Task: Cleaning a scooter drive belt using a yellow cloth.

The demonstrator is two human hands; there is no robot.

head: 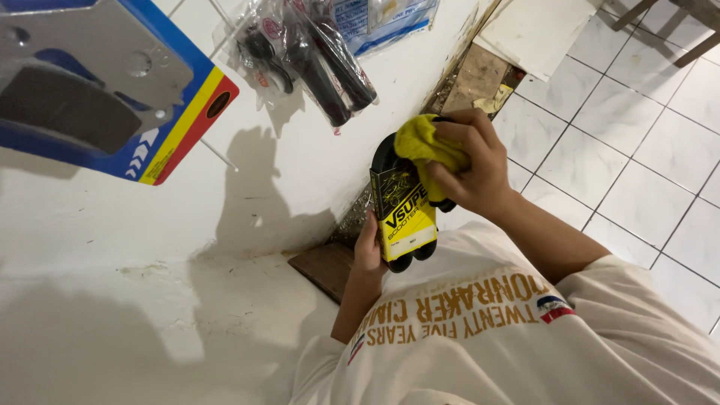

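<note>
My left hand (367, 249) grips the lower edge of a black rubber belt in a black and yellow cardboard sleeve (402, 206), held upright in front of my chest. My right hand (469, 166) presses a yellow cloth (424, 142) against the top of the belt, fingers curled over the cloth. My white shirt with gold lettering fills the bottom of the view.
A white wall is on the left, with wire hooks carrying a blue, yellow and red carded part (97, 82) and clear bags of black handlebar grips (315, 52). White floor tiles (637, 150) lie to the right. A flat white board (536, 30) rests against the wall base.
</note>
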